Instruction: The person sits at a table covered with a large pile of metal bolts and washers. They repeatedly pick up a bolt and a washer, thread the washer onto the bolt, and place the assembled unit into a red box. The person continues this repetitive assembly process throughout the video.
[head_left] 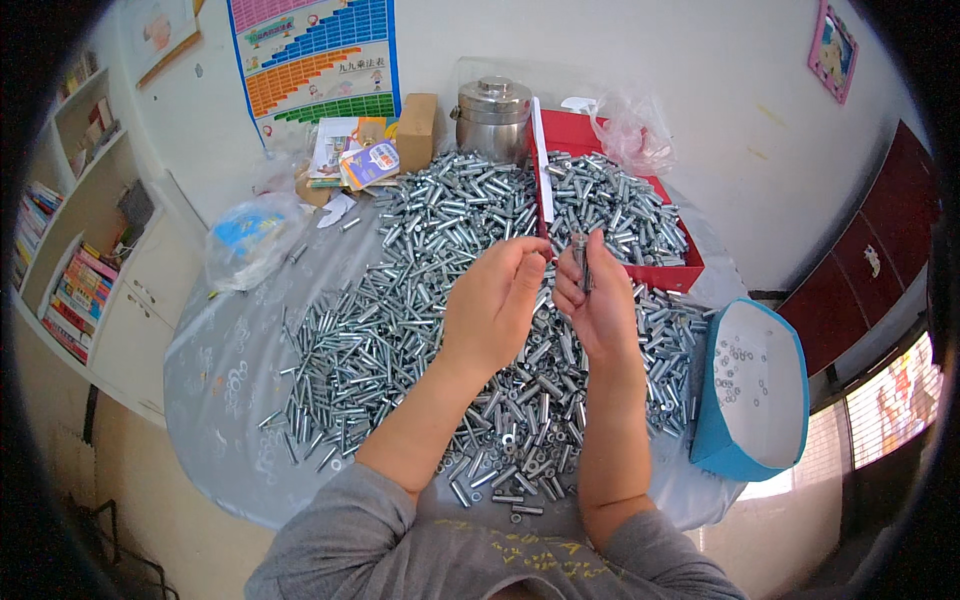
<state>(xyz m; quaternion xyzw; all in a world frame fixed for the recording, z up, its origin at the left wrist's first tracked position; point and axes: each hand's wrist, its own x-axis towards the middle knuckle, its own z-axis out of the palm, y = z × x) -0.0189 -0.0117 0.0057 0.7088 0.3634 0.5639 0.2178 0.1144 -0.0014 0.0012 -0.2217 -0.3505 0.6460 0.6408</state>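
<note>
My right hand is closed round a metal anchor bolt, which stands about upright between thumb and fingers. Beside it on the left, my left hand has its thumb and fingers pressed together; what they hold, if anything, is hidden. Both hands are raised over a wide heap of loose silvery bolts and metal sleeves. Nuts and washers lie among the sleeves at the heap's near side. Just beyond my right hand, a red box is filled with similar metal pieces.
A blue fabric bin with scattered washers inside stands at the right edge of the table, which has a grey cover. At the back are a steel canister, a cardboard box and a clear plastic bag. Another bag lies left.
</note>
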